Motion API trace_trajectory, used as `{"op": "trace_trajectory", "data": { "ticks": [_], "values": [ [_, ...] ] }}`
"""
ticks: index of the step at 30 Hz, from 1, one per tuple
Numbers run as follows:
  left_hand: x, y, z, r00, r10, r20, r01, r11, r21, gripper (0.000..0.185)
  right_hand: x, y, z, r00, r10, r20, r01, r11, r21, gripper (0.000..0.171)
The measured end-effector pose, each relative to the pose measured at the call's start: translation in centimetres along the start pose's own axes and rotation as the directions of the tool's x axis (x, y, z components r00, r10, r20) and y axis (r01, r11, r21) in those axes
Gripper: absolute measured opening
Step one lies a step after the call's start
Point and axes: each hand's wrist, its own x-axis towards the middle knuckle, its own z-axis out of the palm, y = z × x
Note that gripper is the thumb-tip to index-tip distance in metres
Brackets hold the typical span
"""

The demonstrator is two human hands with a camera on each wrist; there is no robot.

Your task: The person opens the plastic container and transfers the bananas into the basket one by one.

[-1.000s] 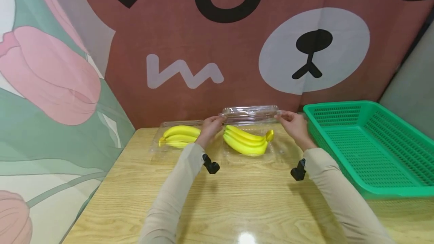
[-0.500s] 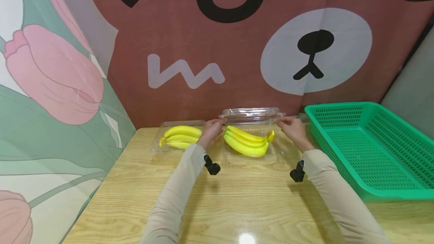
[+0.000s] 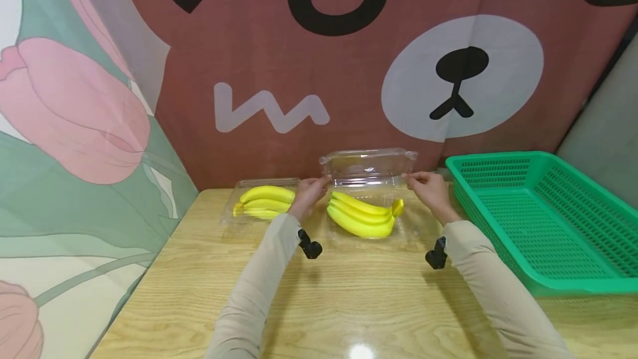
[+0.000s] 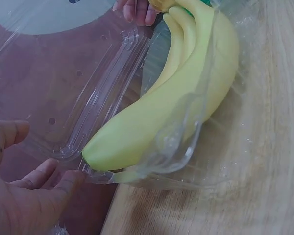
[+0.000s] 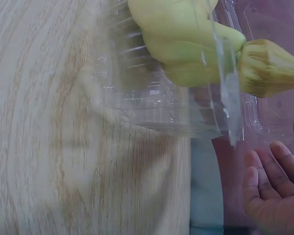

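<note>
A bunch of yellow bananas (image 3: 363, 220) lies in the base of a clear plastic clamshell box, its lid (image 3: 369, 164) raised at the back. At the lid's left side is my left hand (image 3: 310, 193); in the left wrist view its fingertips (image 4: 73, 180) are right at the box corner by a banana tip, thumb apart from them. My right hand (image 3: 430, 190) is by the lid's lower right side. The right wrist view shows its fingers (image 5: 279, 181) loosely bent and spread from the thumb, beside the clear wall (image 5: 230, 112) near the banana stem (image 5: 269, 68).
Left of my left hand, a second clear box (image 3: 226, 212) holds another bunch of bananas (image 3: 266, 199). A green slotted basket (image 3: 535, 273) stands on the right of the wooden table (image 3: 349, 298). A printed bear curtain (image 3: 269, 43) hangs behind.
The lid now stands taller and more upright behind the bananas. The bananas and their box have shifted slightly toward me. Both hands stay near the lid's sides.
</note>
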Motion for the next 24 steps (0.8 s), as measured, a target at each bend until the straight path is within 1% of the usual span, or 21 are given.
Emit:
{"op": "trace_trajectory", "data": {
  "ticks": [5, 6, 10, 14, 18, 24],
  "values": [
    [0.2, -0.3, -0.1, 1.0, 0.002, -0.02, -0.002, 1.0, -0.03, 0.033, 0.0, 0.0, 0.0, 1.0, -0.005, 0.001, 0.005, 1.0, 0.0, 0.056],
    [0.2, -0.4, -0.1, 1.0, 0.002, -0.021, -0.003, 0.999, -0.034, 0.032, -0.4, -0.5, -0.1, 1.0, -0.005, 0.004, 0.005, 1.0, -0.013, 0.058],
    [0.3, -0.5, -0.2, 0.999, -0.001, -0.032, 0.001, 1.0, -0.027, 0.027, -0.4, -0.9, 0.2, 1.0, 0.016, 0.011, -0.016, 0.999, -0.028, 0.051],
    [0.2, -0.6, -0.1, 0.999, -0.006, -0.046, 0.004, 0.999, -0.037, 0.026, -0.4, -1.1, 0.4, 0.999, 0.033, -0.006, -0.033, 0.999, -0.042, 0.046],
    [0.3, -0.8, -0.1, 0.999, 0.012, -0.05, -0.015, 0.998, -0.058, 0.025, -0.4, -1.0, 0.5, 0.999, 0.046, -0.002, -0.046, 0.999, -0.015, 0.043],
    [0.3, -1.0, -0.2, 0.998, 0.045, -0.054, -0.047, 0.998, -0.041, 0.026, -0.5, -0.8, 0.6, 0.998, 0.052, 0.02, -0.053, 0.998, 0.035, 0.041]
  ]
}}
